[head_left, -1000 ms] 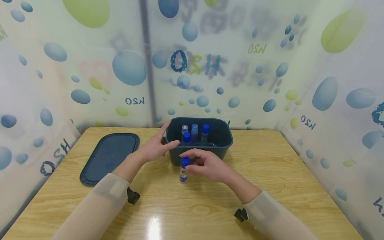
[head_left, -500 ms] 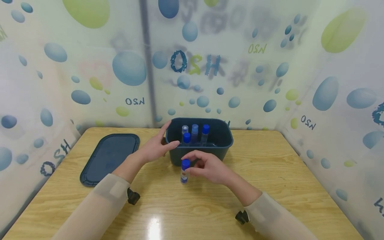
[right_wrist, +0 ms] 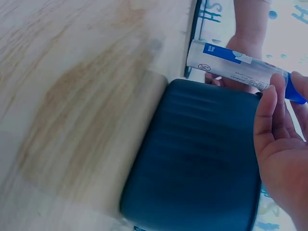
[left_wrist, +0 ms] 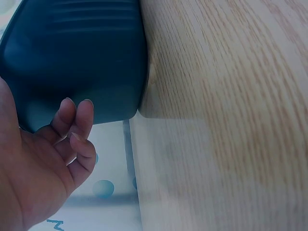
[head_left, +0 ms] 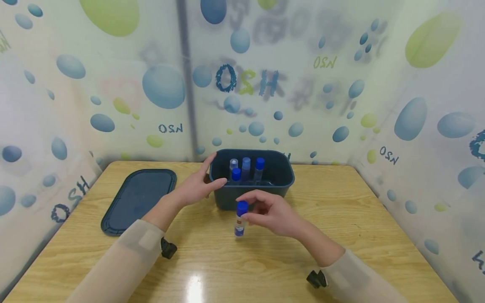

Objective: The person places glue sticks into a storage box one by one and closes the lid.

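Observation:
My right hand [head_left: 275, 214] pinches a glue stick [head_left: 239, 227] near its blue cap, between thumb and fingers. The glue stick hangs nearly upright in front of the dark blue bin [head_left: 251, 198]; its printed white-and-blue label shows in the right wrist view. My left hand [head_left: 195, 187] rests at the bin's left end, thumb across the front rim corner and index finger stretched along the side. In the left wrist view its other fingers [left_wrist: 83, 154] are loosely bent beside the bin's wall. Several glue sticks [head_left: 235, 173] stand inside the bin, three with blue caps and one with a clear top.
A flat dark blue lid [head_left: 140, 198] lies on the wooden table [head_left: 242, 269] at the left, close to my left forearm. Patterned curtains [head_left: 242, 122] enclose the table at the back and both sides. A black wrist camera [head_left: 168, 248] sits at my left cuff.
My right hand has moved a little to the right and toward me with the glue stick, whose label has turned. The left hand and bin stay as they were.

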The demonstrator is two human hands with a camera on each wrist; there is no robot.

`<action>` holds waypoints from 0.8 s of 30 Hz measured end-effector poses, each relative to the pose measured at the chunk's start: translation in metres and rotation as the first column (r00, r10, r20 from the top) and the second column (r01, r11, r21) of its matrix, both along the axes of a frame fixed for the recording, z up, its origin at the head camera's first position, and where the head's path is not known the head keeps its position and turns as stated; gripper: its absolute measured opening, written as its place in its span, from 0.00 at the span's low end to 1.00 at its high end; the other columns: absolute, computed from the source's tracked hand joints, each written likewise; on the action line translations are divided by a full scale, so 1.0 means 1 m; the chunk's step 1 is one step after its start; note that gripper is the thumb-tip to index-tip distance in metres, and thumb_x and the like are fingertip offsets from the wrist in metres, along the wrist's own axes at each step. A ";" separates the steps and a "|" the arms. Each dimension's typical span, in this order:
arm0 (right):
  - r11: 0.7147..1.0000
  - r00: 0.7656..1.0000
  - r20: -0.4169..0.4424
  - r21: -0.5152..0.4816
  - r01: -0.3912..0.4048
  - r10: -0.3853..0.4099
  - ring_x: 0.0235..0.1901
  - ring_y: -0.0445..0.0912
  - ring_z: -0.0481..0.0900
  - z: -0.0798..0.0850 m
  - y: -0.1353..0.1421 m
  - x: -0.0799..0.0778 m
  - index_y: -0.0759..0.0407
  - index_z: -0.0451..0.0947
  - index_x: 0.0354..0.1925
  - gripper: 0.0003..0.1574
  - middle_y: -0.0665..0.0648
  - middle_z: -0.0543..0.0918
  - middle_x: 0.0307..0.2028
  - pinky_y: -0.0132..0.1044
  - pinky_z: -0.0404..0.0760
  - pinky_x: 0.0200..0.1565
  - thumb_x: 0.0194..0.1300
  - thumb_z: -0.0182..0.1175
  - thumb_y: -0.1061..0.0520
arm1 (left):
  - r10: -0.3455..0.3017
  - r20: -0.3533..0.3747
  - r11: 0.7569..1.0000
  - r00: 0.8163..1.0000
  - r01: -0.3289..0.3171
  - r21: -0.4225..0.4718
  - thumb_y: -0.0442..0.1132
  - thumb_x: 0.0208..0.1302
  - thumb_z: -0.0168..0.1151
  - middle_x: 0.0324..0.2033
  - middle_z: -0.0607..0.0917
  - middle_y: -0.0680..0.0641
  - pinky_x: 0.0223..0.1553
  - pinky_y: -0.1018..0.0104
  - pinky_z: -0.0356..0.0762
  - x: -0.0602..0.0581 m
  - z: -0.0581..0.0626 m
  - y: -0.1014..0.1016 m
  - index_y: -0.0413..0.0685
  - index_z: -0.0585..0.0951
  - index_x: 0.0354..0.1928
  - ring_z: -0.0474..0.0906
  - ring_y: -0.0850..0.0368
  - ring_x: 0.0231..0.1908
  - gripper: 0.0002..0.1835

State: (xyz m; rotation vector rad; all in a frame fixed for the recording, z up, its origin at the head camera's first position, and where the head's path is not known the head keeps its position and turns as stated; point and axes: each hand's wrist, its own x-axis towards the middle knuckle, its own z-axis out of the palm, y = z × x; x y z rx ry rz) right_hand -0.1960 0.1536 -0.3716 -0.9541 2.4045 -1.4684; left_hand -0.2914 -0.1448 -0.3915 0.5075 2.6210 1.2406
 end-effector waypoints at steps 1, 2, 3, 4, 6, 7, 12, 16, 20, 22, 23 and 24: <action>1.000 1.000 -0.004 -0.004 0.001 -0.001 0.35 0.47 0.88 0.002 0.002 0.002 0.51 0.82 0.68 0.24 0.56 0.88 0.50 0.35 0.87 0.39 0.77 0.70 0.58 | -0.001 0.000 1.000 1.000 0.001 0.003 0.75 0.74 0.60 0.39 0.85 0.41 0.41 0.55 0.83 0.000 0.000 0.000 0.83 0.34 0.88 0.84 0.43 0.38 0.56; 1.000 1.000 -0.009 -0.008 0.002 -0.002 0.35 0.48 0.87 0.005 0.003 0.004 0.50 0.83 0.68 0.24 0.56 0.88 0.49 0.35 0.86 0.38 0.77 0.70 0.58 | -0.001 -0.002 1.000 1.000 0.001 0.004 0.75 0.74 0.60 0.38 0.85 0.41 0.41 0.55 0.82 0.000 0.000 0.000 0.83 0.34 0.88 0.84 0.42 0.38 0.56; 1.000 1.000 -0.021 -0.008 0.005 -0.005 0.35 0.47 0.87 0.008 0.004 0.006 0.50 0.83 0.68 0.24 0.55 0.89 0.49 0.35 0.86 0.38 0.77 0.71 0.58 | -0.002 -0.002 1.000 1.000 0.002 0.006 0.75 0.74 0.60 0.38 0.85 0.41 0.41 0.55 0.82 0.000 0.000 0.000 0.83 0.34 0.88 0.84 0.42 0.38 0.56; 1.000 1.000 -0.026 -0.012 0.005 -0.005 0.35 0.47 0.86 0.011 0.005 0.008 0.50 0.83 0.68 0.24 0.56 0.89 0.48 0.35 0.86 0.38 0.77 0.71 0.58 | -0.002 -0.003 1.000 1.000 0.002 0.008 0.75 0.74 0.60 0.37 0.85 0.41 0.41 0.55 0.82 0.000 0.000 0.001 0.82 0.34 0.88 0.84 0.42 0.38 0.56; 1.000 0.999 -0.037 -0.015 0.003 -0.004 0.35 0.47 0.86 0.016 0.008 0.011 0.50 0.83 0.68 0.24 0.56 0.89 0.49 0.35 0.86 0.38 0.76 0.71 0.59 | -0.002 -0.003 1.000 1.000 0.002 0.010 0.75 0.74 0.60 0.37 0.84 0.41 0.41 0.55 0.83 0.000 0.000 0.001 0.82 0.34 0.88 0.83 0.43 0.37 0.56; 1.000 0.999 -0.042 -0.017 0.002 -0.003 0.35 0.47 0.86 0.019 0.009 0.013 0.51 0.83 0.68 0.24 0.55 0.89 0.49 0.35 0.86 0.38 0.76 0.71 0.59 | -0.001 -0.002 1.000 1.000 0.001 0.010 0.75 0.74 0.60 0.38 0.85 0.41 0.41 0.56 0.83 0.000 0.000 0.001 0.82 0.34 0.88 0.83 0.44 0.37 0.56; 0.999 0.997 -0.079 -0.033 -0.018 0.015 0.35 0.47 0.85 0.029 0.015 0.019 0.51 0.83 0.68 0.24 0.55 0.88 0.50 0.35 0.87 0.39 0.77 0.69 0.60 | 0.006 0.001 1.000 1.000 -0.006 0.003 0.75 0.74 0.60 0.39 0.85 0.40 0.41 0.56 0.83 0.000 -0.001 0.002 0.82 0.34 0.89 0.83 0.47 0.36 0.57; 0.999 0.992 -0.125 -0.033 -0.023 0.019 0.36 0.47 0.85 0.036 0.018 0.024 0.52 0.82 0.68 0.24 0.55 0.88 0.51 0.36 0.87 0.39 0.77 0.69 0.61 | 0.007 0.001 1.000 1.000 -0.007 0.002 0.75 0.74 0.61 0.38 0.85 0.40 0.40 0.56 0.82 0.000 -0.001 0.002 0.81 0.34 0.89 0.83 0.45 0.36 0.57; 0.999 0.987 -0.161 -0.030 -0.013 0.008 0.35 0.47 0.84 0.042 0.021 0.027 0.52 0.82 0.68 0.25 0.55 0.87 0.50 0.36 0.87 0.38 0.76 0.70 0.62 | 0.014 0.009 1.000 1.000 -0.014 0.004 0.75 0.73 0.61 0.37 0.84 0.41 0.40 0.56 0.82 0.000 0.000 0.003 0.82 0.34 0.88 0.83 0.43 0.37 0.57; 0.999 0.984 -0.176 -0.032 -0.001 -0.005 0.34 0.46 0.83 0.045 0.023 0.026 0.53 0.82 0.68 0.26 0.54 0.87 0.50 0.36 0.86 0.37 0.76 0.70 0.63 | 0.017 0.013 1.000 1.000 -0.017 0.005 0.76 0.73 0.61 0.37 0.84 0.41 0.40 0.56 0.82 0.000 0.000 0.002 0.83 0.34 0.88 0.83 0.43 0.37 0.57; 0.999 0.983 -0.183 -0.034 0.006 -0.012 0.34 0.46 0.83 0.046 0.023 0.026 0.53 0.82 0.68 0.26 0.54 0.87 0.49 0.35 0.86 0.37 0.75 0.70 0.63 | 0.017 0.014 1.000 1.000 -0.017 0.006 0.76 0.73 0.61 0.37 0.84 0.41 0.40 0.56 0.82 0.000 0.000 0.002 0.83 0.34 0.88 0.83 0.43 0.37 0.57; 0.999 0.982 -0.187 -0.039 0.011 -0.019 0.33 0.46 0.83 0.048 0.024 0.025 0.53 0.82 0.68 0.26 0.55 0.87 0.49 0.36 0.85 0.36 0.75 0.70 0.63 | 0.017 0.016 1.000 1.000 -0.017 0.009 0.76 0.73 0.61 0.37 0.84 0.41 0.40 0.56 0.82 0.001 0.001 0.002 0.83 0.34 0.88 0.83 0.43 0.37 0.57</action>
